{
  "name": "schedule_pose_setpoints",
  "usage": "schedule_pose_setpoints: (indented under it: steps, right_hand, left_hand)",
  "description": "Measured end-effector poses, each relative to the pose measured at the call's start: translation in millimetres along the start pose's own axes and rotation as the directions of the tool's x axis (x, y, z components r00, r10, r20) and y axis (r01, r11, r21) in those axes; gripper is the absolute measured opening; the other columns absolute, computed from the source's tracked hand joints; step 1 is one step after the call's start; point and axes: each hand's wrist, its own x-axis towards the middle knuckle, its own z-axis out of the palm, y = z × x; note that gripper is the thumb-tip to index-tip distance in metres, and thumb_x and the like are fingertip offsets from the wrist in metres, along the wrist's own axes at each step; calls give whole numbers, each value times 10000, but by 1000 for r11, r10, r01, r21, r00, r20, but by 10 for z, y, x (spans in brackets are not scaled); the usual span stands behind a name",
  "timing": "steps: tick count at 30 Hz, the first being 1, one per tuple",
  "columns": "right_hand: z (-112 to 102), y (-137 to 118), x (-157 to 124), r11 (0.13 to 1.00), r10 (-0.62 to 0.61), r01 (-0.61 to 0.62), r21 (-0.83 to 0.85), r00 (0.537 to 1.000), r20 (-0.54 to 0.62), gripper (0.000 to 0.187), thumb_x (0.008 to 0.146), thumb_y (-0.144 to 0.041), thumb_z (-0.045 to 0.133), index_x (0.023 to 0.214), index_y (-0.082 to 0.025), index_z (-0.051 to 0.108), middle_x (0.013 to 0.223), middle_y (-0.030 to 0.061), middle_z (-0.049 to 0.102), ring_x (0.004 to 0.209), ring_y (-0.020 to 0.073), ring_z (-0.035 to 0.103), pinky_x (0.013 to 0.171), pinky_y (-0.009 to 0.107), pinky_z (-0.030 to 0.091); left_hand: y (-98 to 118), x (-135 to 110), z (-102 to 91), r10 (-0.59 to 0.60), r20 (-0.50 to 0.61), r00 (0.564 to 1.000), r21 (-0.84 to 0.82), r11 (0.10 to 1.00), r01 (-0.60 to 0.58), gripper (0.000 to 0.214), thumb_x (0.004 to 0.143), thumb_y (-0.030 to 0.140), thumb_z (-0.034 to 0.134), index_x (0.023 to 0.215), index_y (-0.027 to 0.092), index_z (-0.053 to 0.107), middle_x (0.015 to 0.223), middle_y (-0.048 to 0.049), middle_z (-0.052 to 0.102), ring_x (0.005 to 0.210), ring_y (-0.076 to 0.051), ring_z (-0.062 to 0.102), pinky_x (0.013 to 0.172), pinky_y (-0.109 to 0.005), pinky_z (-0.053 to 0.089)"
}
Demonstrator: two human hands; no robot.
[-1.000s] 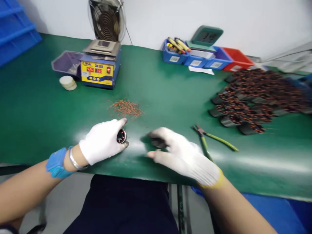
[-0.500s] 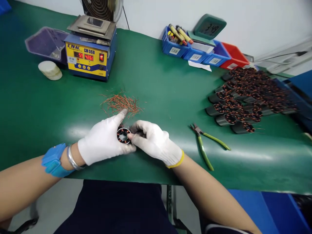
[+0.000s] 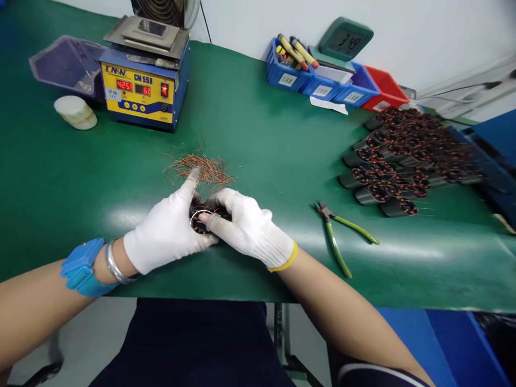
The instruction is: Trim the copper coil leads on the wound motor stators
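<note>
My left hand (image 3: 163,231), in a white glove, is wrapped around a round motor stator (image 3: 196,223) with copper windings, its open end facing up at me. My right hand (image 3: 248,228), also gloved with a yellow cuff, closes on the stator's right side. Its bare thumb tip lies over the rim, while the other fingers curl behind and are partly hidden. Whether a wire is pinched there I cannot make out. Just beyond the left thumb lies a loose heap of copper wire clippings (image 3: 207,171). Green-handled diagonal cutters (image 3: 334,244) rest open on the table, right of my hands.
Many stators with copper wire ends (image 3: 403,161) stand grouped at the right. A blue and yellow soldering pot unit (image 3: 139,94) stands at the back left, beside a purple bin (image 3: 48,67) and a pale round block (image 3: 76,113). Small blue boxes (image 3: 288,75) and a clock (image 3: 345,38) line the wall.
The right thumb and fingers have moved further over the stator's opening, covering more of it. Both hands have shifted slightly left in view. The cutters lie as before.
</note>
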Motion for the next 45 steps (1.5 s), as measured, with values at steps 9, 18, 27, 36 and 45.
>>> schedule_pose_setpoints:
  steps: [9,18,27,36,45]
  right_hand:
    - [-140,108,-30,971,215,-214,-104,977,-3,169,826,-321,545,804,-194,655,745,8,670,650,141,555,538,254,261]
    - [-246,154,-180,960,-194,140,-241,957,-216,417,864,-335,539,1239,-153,558,1252,121,613,793,175,626,642,304,453]
    - [15,-14,-234,575,-347,302,-760,932,108,247,887,-171,453,990,-230,669,716,30,617,608,198,552,500,329,213]
    - [-71,75,-340,795,-265,295,-529,955,134,266,906,-224,424,1063,-196,636,832,37,656,700,178,591,564,295,324]
    - [81,114,-334,842,-138,197,-502,979,152,389,955,-428,430,1242,-220,588,978,45,718,778,209,663,576,298,371]
  left_hand:
    - [20,-3,-57,9,57,998,19,1000,-10,1004,693,306,640,1520,156,91,939,-45,690,771,-202,673,669,-307,522]
    - [-4,11,-63,29,54,998,101,994,-35,1022,678,331,645,1527,168,98,854,-24,699,721,-198,673,607,-288,487]
    - [53,-14,-62,50,101,994,132,989,-63,967,692,322,612,1525,168,146,907,-26,704,754,-201,677,637,-287,498]
    - [20,34,-115,78,109,991,212,972,-100,904,695,364,606,1502,150,257,1085,-80,686,917,-242,667,764,-323,527]
    - [-72,93,-232,150,243,958,279,935,-217,774,677,663,643,1275,176,578,1063,-83,652,955,-269,642,797,-346,513]
